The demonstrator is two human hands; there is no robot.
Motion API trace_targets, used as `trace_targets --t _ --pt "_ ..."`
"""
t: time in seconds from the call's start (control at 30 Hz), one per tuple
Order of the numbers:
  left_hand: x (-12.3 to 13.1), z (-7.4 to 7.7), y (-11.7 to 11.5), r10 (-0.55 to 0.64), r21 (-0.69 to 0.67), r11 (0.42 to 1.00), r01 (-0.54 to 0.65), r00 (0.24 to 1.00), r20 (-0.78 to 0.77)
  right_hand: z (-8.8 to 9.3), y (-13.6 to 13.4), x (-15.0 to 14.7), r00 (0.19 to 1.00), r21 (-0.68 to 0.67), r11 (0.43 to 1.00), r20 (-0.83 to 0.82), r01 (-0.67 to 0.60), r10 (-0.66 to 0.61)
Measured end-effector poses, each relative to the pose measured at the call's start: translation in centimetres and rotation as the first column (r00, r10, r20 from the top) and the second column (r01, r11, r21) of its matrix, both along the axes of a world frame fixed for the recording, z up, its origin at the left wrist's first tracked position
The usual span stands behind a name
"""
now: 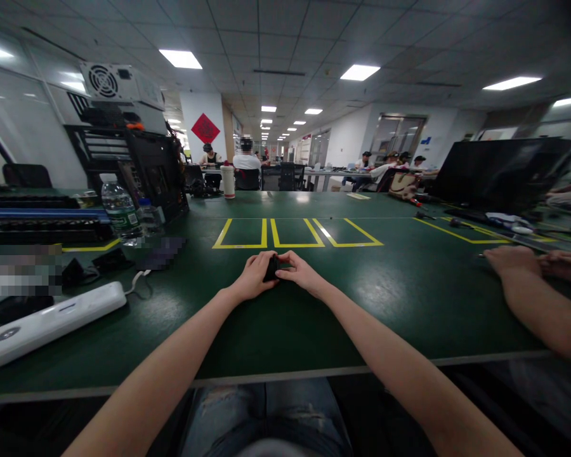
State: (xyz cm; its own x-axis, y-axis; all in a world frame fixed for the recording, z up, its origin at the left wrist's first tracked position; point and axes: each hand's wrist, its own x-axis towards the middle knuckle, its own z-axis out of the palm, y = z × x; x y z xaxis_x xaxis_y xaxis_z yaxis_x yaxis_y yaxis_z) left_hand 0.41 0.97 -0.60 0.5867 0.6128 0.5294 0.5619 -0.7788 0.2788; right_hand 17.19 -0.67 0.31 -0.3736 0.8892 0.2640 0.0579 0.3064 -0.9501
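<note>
A small black object (pixel 271 269) is held between my two hands, just above or on the green table (pixel 266 336); its exact shape is too small to tell. My left hand (pixel 255 275) wraps its fingers round the object's left side. From the right, my right hand (pixel 299 273) pinches it with thumb and fingertips. Both hands are close to the near edge of the yellow tape outlines (pixel 299 245), on the side toward me.
At left are a white power strip (pixel 59 320), water bottles (pixel 122 209), a phone-like item and a black open computer case (pixel 155 168). A monitor (pixel 502 171) stands at right, near another person's hands (pixel 514 260). A white cup (pixel 228 181) stands at the far edge.
</note>
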Motion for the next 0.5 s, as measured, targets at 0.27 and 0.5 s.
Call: trace_targets --t 0.27,0.5 --pt "0.12 0.19 -0.25 0.004 0.006 1.000 -0.004 1.000 -0.001 -0.41 0.21 -0.10 0.999 -0.020 0.999 -0.032 0.040 -0.041" --pt "0.08 0.36 -0.38 0.011 -0.007 1.000 -0.011 1.000 -0.004 -0.45 0.25 -0.16 0.996 -0.045 0.995 0.021 0.092 -0.091"
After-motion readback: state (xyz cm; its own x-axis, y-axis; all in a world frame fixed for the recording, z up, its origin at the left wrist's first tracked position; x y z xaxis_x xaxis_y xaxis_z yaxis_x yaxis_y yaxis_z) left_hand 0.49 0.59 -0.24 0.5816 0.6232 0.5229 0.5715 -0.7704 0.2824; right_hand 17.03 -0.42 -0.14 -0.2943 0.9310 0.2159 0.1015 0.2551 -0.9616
